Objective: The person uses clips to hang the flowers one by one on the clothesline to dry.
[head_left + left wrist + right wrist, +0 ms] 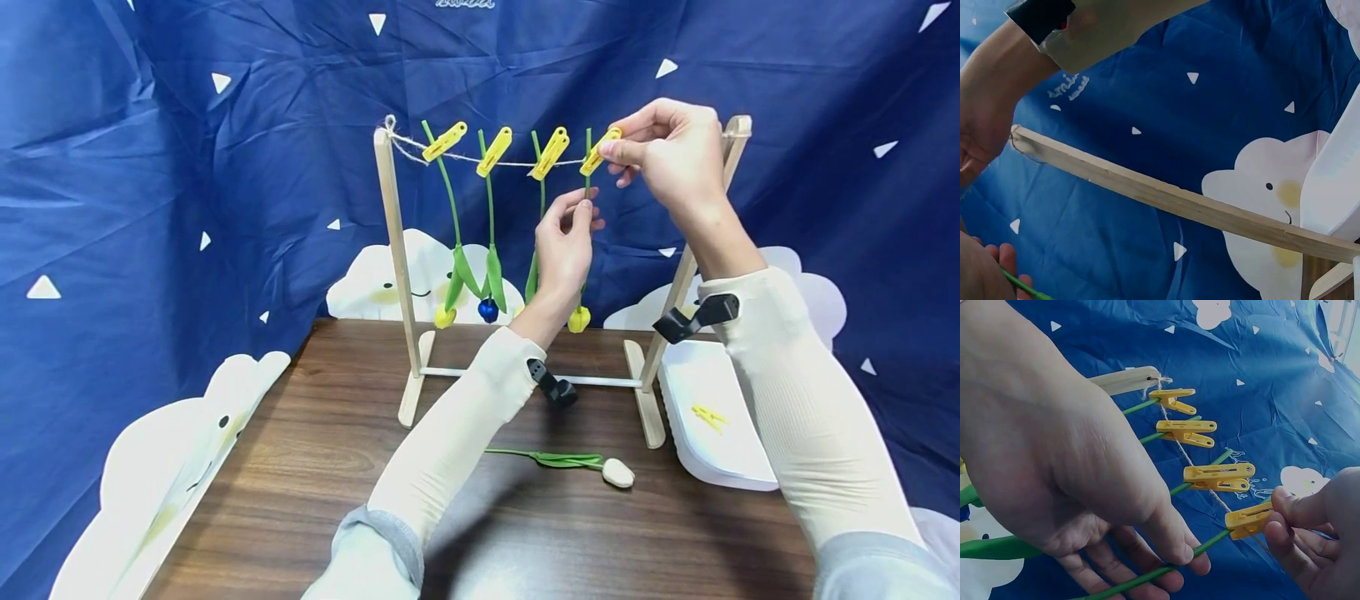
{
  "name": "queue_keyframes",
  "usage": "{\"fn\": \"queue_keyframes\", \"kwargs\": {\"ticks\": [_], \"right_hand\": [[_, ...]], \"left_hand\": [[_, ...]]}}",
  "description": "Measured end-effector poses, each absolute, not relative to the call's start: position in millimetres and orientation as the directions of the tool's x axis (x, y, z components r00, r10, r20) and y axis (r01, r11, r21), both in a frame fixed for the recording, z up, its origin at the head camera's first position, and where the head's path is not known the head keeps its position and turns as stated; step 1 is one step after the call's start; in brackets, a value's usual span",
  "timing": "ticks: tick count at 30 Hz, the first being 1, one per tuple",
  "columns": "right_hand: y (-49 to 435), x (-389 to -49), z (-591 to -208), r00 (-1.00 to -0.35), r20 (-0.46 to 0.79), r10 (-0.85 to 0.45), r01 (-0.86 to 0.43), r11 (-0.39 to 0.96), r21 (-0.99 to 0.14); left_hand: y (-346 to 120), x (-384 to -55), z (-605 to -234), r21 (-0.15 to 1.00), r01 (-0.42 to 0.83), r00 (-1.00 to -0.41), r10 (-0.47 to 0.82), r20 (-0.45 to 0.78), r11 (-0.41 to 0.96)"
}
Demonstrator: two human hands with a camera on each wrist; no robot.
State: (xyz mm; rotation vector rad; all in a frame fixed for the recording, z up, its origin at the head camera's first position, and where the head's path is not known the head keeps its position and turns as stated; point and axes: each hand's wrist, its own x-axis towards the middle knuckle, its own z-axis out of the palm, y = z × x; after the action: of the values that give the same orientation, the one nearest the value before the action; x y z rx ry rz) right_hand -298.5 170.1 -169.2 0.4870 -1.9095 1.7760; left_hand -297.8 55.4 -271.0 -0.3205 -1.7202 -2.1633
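Observation:
My left hand pinches the green stem of an upside-down yellow tulip between thumb and fingers, just below the string. Above it, my right hand squeezes the handle end of a yellow clothespin, whose jaws sit around the string and that stem. Further left along the string, three more clothespins hold stems: one with a yellow tulip, one with a blue tulip, and a third whose bloom is mostly hidden behind my left arm. A white tulip lies on the table below.
The string spans a wooden rack with a white lower bar. Right of the rack, a white tray-like container carries a yellow clothespin. A blue cloth with white clouds hangs behind the brown table.

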Motion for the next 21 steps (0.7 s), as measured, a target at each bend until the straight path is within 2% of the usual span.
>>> {"fn": "queue_keyframes", "kwargs": {"ticks": [9,21], "right_hand": [[174,-298,-172,-0.847,0.532,0.019,-0.531,0.033,-0.847],[172,-294,-180,-0.83,0.558,0.03,-0.545,0.174,-0.82]], "left_hand": [[53,-295,-271,0.91,0.396,-0.915,-0.137,0.38,-0.122],[51,-292,-271,0.917,0.381,-0.923,-0.111,0.369,-0.117]]}}
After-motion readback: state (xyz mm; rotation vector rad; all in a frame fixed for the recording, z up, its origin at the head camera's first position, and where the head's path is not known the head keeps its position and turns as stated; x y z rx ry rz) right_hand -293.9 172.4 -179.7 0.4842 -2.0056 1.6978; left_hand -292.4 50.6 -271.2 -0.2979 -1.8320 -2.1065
